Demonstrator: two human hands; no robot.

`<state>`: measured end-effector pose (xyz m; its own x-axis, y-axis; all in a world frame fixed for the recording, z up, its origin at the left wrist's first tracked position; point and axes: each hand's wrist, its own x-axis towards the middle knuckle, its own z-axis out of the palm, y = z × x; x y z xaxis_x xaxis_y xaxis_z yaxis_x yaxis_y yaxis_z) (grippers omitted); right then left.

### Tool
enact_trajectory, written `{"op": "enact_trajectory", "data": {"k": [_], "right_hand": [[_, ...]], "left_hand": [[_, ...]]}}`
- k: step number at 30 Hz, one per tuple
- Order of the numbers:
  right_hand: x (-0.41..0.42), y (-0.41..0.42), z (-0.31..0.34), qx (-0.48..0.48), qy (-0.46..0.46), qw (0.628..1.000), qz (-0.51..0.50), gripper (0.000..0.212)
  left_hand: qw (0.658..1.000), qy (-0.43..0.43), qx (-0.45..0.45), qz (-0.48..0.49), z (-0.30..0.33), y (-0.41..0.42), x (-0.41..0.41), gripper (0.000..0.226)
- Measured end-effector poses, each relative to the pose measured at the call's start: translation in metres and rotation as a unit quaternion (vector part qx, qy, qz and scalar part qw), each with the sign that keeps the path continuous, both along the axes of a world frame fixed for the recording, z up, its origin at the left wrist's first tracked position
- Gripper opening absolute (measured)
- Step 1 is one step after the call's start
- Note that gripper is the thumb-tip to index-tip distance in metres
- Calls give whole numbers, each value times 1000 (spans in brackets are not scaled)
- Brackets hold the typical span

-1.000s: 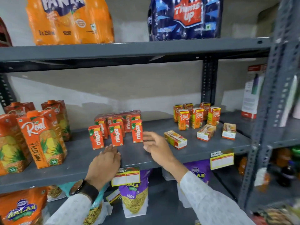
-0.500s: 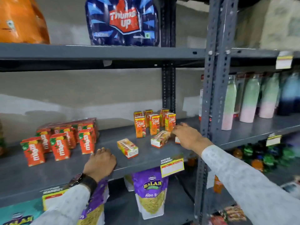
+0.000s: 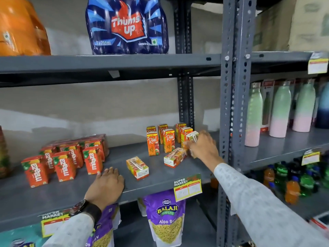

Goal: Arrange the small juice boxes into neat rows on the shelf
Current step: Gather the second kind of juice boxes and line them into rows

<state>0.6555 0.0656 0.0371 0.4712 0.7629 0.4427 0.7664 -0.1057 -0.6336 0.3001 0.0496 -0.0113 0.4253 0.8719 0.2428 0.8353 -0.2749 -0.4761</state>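
Several small orange Real juice boxes (image 3: 153,143) stand upright in rows at the right end of the grey shelf (image 3: 160,177). Two more lie flat: one fallen box (image 3: 137,168) mid-shelf, another fallen box (image 3: 174,157) just left of my right hand. My right hand (image 3: 203,147) is closed around a small juice box (image 3: 192,138), lifted and tilted beside the standing rows. My left hand (image 3: 106,187) rests flat on the shelf's front edge, holding nothing. Red Maaza boxes (image 3: 65,165) stand in rows at the left.
A grey perforated upright post (image 3: 233,111) stands right beside my right hand. Water bottles (image 3: 281,111) fill the neighbouring shelf. A Thums Up pack (image 3: 127,25) sits on the shelf above. Balaji snack bags (image 3: 166,218) and price tags (image 3: 187,187) hang below the front edge.
My view has swung right. My right hand travelled from the Maaza boxes to the shelf's right end and picked up a fallen juice box. My left hand stayed on the shelf edge.
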Motion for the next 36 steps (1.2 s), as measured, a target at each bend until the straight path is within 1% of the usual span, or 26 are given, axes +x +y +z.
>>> {"op": "enact_trajectory", "data": {"k": [2,3,4,6,10,15,19,24,28,32,36], "right_hand": [[0,2,-17,60,73,995,-16,71],[0,2,-25,93,98,991,-19,68],[1,2,-31,120,108,987,-20,64],[3,3,-38,142,112,983,-17,60],[7,7,-41,135,139,981,7,66],[12,13,-45,126,139,982,30,57],[12,12,-44,127,149,980,24,73],[12,11,-46,125,138,982,34,59],[12,10,-44,126,145,980,46,61],[15,12,-47,129,163,976,62,40],[16,11,-46,136,184,971,68,45]], "left_hand": [[1000,4,3,-6,-1,0,0,45],[1000,1,1,-8,-1,0,0,45],[1000,-2,-1,-10,-2,1,0,45],[1000,-8,-4,-12,-4,3,0,45],[998,-34,18,-40,-10,7,-3,45],[1000,-2,14,-12,-14,14,-6,47],[1000,6,23,-10,-17,16,-7,48],[999,22,35,-18,-19,16,-8,48],[999,12,31,-24,-19,16,-8,48],[999,7,32,-27,-22,19,-9,48],[999,19,35,-26,-20,18,-9,48]]}}
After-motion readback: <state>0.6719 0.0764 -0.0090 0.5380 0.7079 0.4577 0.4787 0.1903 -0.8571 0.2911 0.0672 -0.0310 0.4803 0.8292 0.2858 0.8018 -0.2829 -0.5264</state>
